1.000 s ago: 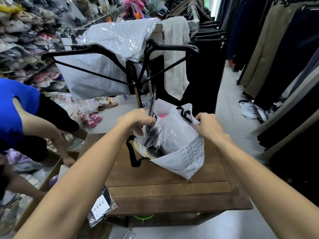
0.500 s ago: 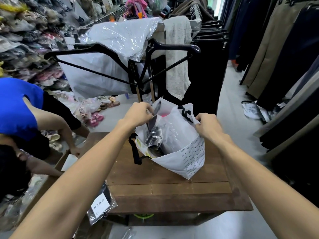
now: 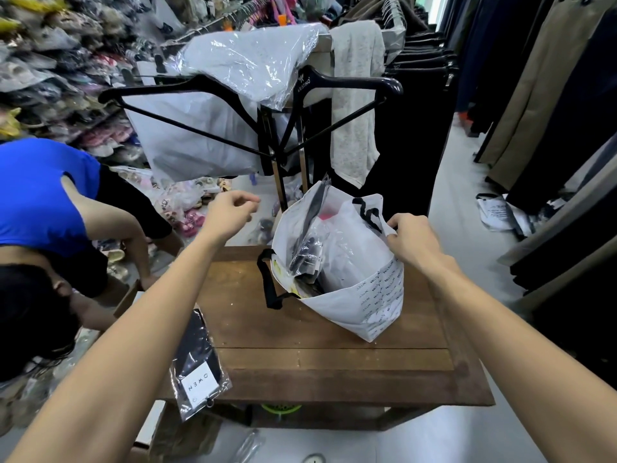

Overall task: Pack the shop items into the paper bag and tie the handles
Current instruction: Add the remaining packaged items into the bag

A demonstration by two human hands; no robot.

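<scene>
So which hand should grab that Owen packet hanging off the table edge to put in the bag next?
Left, probably. The left hand is free, on the same side as the Owen packet, while the right hand grips the paper bag rim, holding it open.

One camera sits on my head, looking forward and down along both forearms with a wide angle that bends the edges of the frame. My left hand [image 3: 230, 212] and right hand [image 3: 412, 240] reach out from the lower corners toward the middle. The wooden table [image 3: 334, 359] lies close below me, filling the centre, with the paper bag [image 3: 364, 305] standing on it near the view's centre. Farther off, straight ahead, black hangers [image 3: 347, 83] cross the upper part. Hanging trousers [image 3: 534, 95] line the right edge; a person in blue [image 3: 40, 195] bends at the left edge. There is no second view.
</scene>
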